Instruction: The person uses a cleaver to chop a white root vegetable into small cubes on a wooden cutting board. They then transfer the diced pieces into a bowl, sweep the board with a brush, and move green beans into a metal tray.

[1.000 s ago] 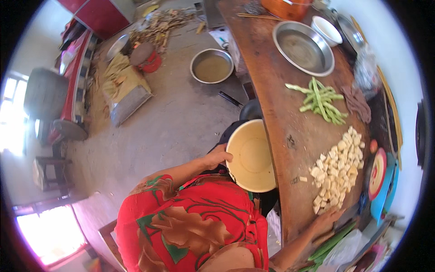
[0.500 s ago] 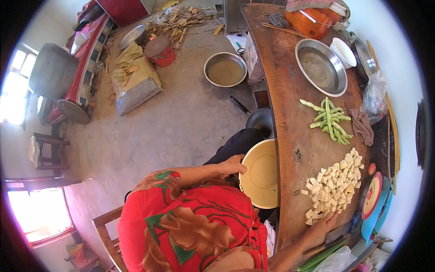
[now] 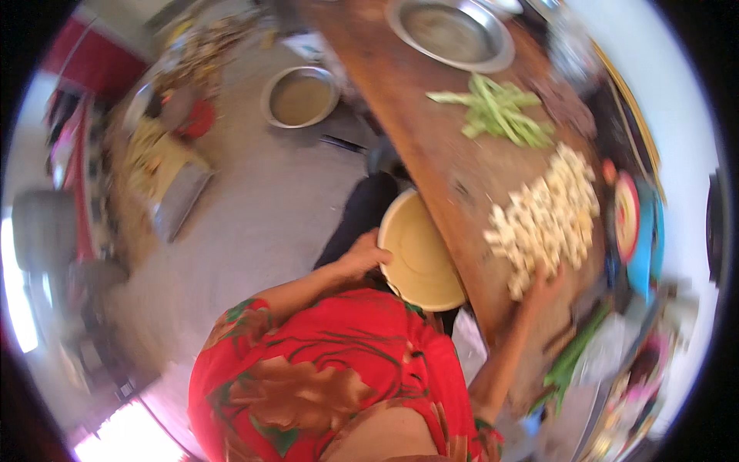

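Nearest, a red patterned garment (image 3: 323, 385) filling the lower middle, both forearms reaching out from it. Left hand (image 3: 362, 258) clamped on the near rim of a pale yellow bowl (image 3: 419, 254), held at the surface's (image 3: 431, 131) edge, seemingly just below its level. Right hand (image 3: 543, 281) resting at the near end of a heap of pale cut cubes (image 3: 546, 215) on the wooden surface, fingers blurred, so curled or flat cannot be told; nothing visibly grasped.

Likely trouble from here: cubes missing the bowl and dropping to the floor (image 3: 254, 223), should the rim sit apart from the surface's edge or the bowl tip in a one-handed grip. Also a push too wide, scattering pieces toward the coloured plates (image 3: 627, 219) just beside the heap.

Farther along the surface, a bundle of green beans (image 3: 496, 112), well apart from the cubes, then a wide steel dish (image 3: 454, 31). Down on the floor, a steel basin (image 3: 300, 96) of brownish liquid, and beyond it a blurred clutter of yellow and red things.
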### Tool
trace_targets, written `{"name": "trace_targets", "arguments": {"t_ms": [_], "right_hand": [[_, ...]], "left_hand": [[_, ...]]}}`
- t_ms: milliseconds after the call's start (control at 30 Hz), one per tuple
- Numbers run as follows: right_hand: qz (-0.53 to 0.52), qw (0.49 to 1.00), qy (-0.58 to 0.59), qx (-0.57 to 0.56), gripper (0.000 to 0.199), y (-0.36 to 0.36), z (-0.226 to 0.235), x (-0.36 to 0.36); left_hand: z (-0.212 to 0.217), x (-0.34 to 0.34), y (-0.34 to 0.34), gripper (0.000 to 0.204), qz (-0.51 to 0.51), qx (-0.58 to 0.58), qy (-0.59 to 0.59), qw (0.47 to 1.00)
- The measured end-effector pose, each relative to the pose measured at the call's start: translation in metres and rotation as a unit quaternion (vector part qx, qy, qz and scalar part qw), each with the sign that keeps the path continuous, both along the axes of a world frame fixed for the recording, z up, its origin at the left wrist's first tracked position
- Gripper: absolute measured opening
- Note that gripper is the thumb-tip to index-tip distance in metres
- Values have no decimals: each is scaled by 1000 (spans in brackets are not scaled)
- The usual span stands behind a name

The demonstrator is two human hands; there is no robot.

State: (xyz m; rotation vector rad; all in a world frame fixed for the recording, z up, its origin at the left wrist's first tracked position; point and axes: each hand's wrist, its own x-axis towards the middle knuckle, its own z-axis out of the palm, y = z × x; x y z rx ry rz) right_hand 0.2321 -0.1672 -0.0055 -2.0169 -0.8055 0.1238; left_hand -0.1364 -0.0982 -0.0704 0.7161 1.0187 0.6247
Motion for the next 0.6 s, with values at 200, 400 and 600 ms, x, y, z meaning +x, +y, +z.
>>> {"name": "trace_targets", "arguments": {"t_ms": [200,400,600], "right_hand": [[-29,996,-71,-42,57,2,-1,-32],[-20,994,-107,-5,49,-2,1,-51],[-18,998,-59,12,47,-3,6,-83]], "left_hand": [[17,-4,6,69,-52,-34,-30,998],[17,13,8,73,-80,-52,-58,994],[13,13,6,74,-104,-37,-35,993]]}}
